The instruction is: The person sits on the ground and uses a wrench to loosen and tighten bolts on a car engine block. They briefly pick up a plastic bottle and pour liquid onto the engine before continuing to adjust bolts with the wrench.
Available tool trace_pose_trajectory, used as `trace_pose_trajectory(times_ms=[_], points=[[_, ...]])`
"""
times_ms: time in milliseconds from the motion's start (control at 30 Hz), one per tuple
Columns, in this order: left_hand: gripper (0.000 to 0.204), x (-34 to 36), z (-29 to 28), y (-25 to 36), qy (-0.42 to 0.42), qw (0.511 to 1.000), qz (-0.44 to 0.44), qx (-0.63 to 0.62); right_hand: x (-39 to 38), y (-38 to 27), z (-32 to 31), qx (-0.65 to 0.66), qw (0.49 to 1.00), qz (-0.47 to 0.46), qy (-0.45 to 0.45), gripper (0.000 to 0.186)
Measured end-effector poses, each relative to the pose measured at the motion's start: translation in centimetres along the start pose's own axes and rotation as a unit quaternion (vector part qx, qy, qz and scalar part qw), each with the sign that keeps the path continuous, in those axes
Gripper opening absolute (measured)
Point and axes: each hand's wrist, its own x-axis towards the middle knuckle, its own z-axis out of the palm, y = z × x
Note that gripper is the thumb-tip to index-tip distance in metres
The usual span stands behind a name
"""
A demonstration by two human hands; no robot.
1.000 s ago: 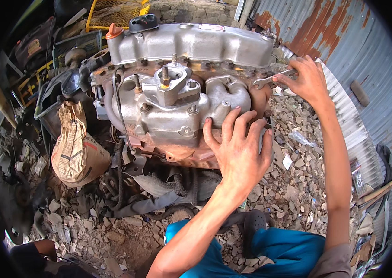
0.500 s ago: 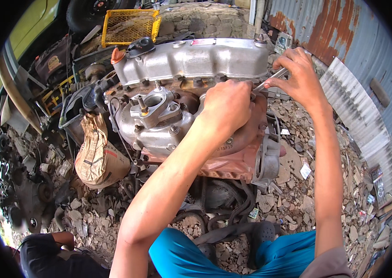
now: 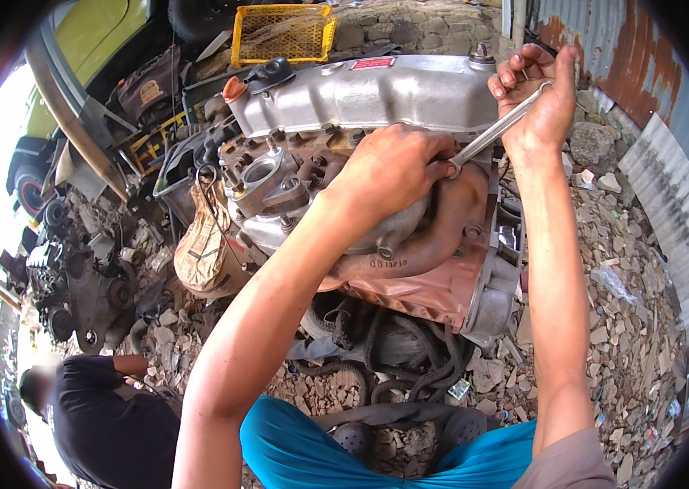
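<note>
A long steel wrench slants from an engine with a silver valve cover and a cast manifold. My left hand is closed at the wrench's lower end beside the manifold, fingertips on the tool, with whatever it engages hidden. My right hand has the wrench's upper end in its palm, fingers curled loosely and palm facing up. An orange cap sits at the cover's left end; below it is a housing with a round opening and upright studs.
A crumpled paper sack leans left of the engine. A co-worker in dark clothing is at lower left, near loose engine parts. Corrugated sheets line the right; a yellow crate stands behind. Hoses lie on rubble.
My left hand has gone from spread fingers on the manifold to closed on the wrench. My right hand has risen and turned palm up. The view has shifted, showing more of the co-worker.
</note>
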Motion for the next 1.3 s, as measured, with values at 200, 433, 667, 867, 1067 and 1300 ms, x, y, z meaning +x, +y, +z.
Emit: trace_pose_trajectory(times_ms=[200,433,667,867,1067,1300], points=[[0.023,-0.4,0.3,-0.4,0.016,0.999,-0.02,-0.02,-0.4,-1.4,-1.1,0.013,0.966,0.195,-0.172,0.068],[0.023,-0.1,0.1,-1.4,-0.022,0.984,-0.076,-0.161,0.2,-0.7,0.5,0.008,0.996,0.084,-0.013,0.062],[0.023,0.0,0.4,-2.3,-0.036,0.969,-0.085,-0.23,0.9,-0.6,0.6,0.089,0.981,0.16,-0.059,0.054],[0.022,0.1,0.4,-3.1,-0.038,0.972,-0.084,-0.214,0.2,-0.5,1.3,-0.04,0.995,0.08,-0.036,0.049],[0.023,0.2,0.4,-2.9,-0.04,0.973,-0.087,-0.212,0.4,-0.2,2.5,-0.116,0.99,0.076,0.009,0.046],[0.023,0.3,0.1,-2.0,-0.034,0.974,-0.101,-0.199,1.0,0.1,3.5,-0.136,0.98,0.142,-0.021,0.045]])
